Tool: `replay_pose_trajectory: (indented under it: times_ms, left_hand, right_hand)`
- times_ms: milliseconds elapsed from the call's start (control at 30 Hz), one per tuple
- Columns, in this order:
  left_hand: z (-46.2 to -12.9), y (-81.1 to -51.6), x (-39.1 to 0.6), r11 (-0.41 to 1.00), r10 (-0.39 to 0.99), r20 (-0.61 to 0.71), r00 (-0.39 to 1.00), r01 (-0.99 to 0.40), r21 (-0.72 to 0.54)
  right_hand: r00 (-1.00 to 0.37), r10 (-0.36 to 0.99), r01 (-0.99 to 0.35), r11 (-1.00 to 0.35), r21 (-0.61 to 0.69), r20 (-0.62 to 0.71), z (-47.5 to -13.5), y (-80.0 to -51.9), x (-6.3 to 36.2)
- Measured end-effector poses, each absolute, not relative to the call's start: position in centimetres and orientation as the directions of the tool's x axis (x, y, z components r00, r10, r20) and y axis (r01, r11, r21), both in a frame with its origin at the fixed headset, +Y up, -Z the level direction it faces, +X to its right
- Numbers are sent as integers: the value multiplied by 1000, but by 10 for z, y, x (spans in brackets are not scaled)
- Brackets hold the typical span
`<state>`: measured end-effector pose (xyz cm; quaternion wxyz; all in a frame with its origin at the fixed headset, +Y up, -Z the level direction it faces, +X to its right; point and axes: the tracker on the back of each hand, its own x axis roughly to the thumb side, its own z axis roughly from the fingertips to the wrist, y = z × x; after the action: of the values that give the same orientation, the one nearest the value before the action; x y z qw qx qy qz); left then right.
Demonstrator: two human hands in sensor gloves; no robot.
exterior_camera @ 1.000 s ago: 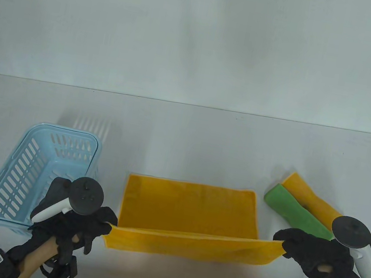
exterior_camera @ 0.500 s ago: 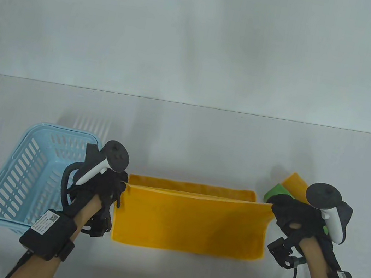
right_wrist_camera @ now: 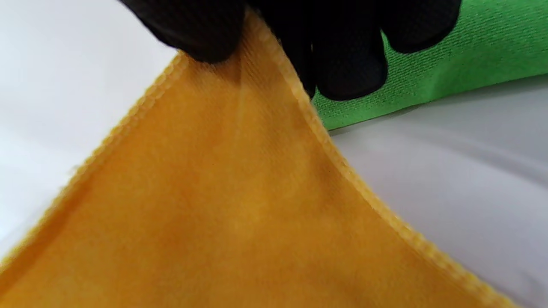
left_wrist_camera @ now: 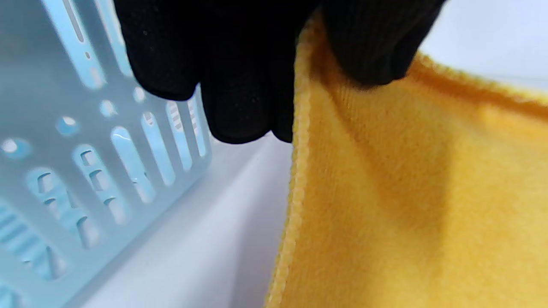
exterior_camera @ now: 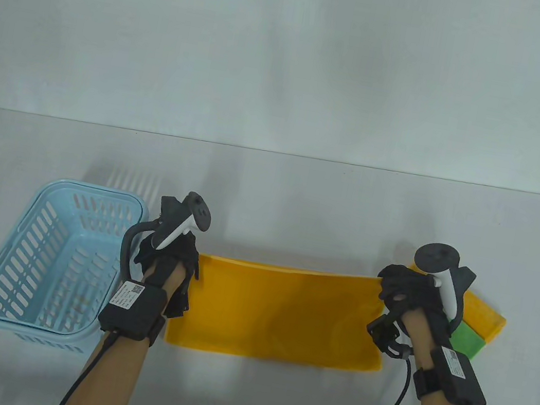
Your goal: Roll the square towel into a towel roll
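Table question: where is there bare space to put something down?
The widest bare patch lies behind the yellow towel, up to the table far edge. It is crowded at left, where the blue basket stands, and at right by the rolled towels.

Small labels on both wrist units (exterior_camera: 134, 303) are too tiny to read

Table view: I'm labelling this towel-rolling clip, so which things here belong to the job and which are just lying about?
In the job:
yellow towel
left hand, pinching its far left corner
right hand, pinching its far right corner

Lying about:
blue basket, left of the towel
green roll and yellow roll, at the right
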<state>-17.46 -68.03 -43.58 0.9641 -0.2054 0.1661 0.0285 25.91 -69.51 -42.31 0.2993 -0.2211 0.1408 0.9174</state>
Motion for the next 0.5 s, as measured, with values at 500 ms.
replay_pose_trajectory:
  times_ms: [500]
  left_hand:
    - [-454,-733,-171,934,-75,-383,921,-70,-350]
  right_hand:
    - [-799,271,-397,-908,132,-536,-440,-715,235]
